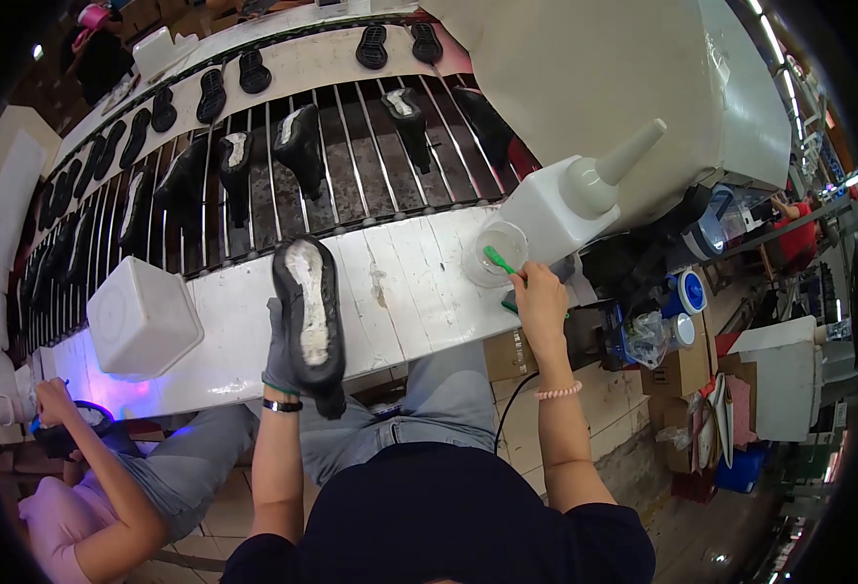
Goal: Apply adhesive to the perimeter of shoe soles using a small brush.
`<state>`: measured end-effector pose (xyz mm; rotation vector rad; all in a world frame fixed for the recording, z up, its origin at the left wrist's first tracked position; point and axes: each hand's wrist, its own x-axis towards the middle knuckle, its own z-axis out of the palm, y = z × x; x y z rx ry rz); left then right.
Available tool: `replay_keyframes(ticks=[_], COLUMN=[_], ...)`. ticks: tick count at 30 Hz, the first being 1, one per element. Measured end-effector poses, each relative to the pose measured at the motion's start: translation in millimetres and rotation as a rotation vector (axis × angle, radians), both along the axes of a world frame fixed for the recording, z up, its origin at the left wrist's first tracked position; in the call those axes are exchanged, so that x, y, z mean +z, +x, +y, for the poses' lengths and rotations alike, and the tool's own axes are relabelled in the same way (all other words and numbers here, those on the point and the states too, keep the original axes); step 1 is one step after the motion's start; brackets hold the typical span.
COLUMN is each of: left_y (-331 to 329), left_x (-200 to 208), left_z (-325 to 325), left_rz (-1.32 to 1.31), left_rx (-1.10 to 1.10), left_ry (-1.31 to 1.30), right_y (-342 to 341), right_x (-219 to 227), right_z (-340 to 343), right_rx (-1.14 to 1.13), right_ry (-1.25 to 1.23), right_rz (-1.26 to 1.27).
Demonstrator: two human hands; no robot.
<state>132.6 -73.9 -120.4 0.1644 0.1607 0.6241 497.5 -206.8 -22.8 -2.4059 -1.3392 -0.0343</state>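
The brush [499, 260] pinched by the right hand [540, 294] should be drained against the cup [487, 276], the shoe [309, 313] gripped by the left hand [278, 356].

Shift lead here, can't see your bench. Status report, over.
Gloved left hand gripping black shoe upper, underside facing camera. Bare right hand holding green brush at clear cup. White nozzle bottle close beside cup, blocking neither hand.

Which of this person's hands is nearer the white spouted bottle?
The right hand is just in front of the bottle, holding a green brush. The gloved left hand is farther left, holding a black shoe.
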Motion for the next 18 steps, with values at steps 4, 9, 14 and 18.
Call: replay_keyframes(ticks=[4,9,14,18], left_y=[17.2,3.8,34.6,51.8], left_x=[39.6,47.5,65.0,94.0], left_z=[-30.3,-48.1,-47.4,-52.2], left_rz=[0.098,0.222,0.316,0.422], left_rx=[0.107,0.112,0.114,0.119], left_ry=[0.146,0.069,-0.102,0.054], right_y=[19.0,22.8,-7.4,-41.2], right_x=[-13.8,-29.1,6.7,57.2], right_z=[-6.3,-9.7,39.6,69.4], right_rx=[-0.042,-0.104,0.142,0.484], right_ry=[0.035,0.256,0.367,0.275], right_rz=[0.478,1.405,1.693,1.426])
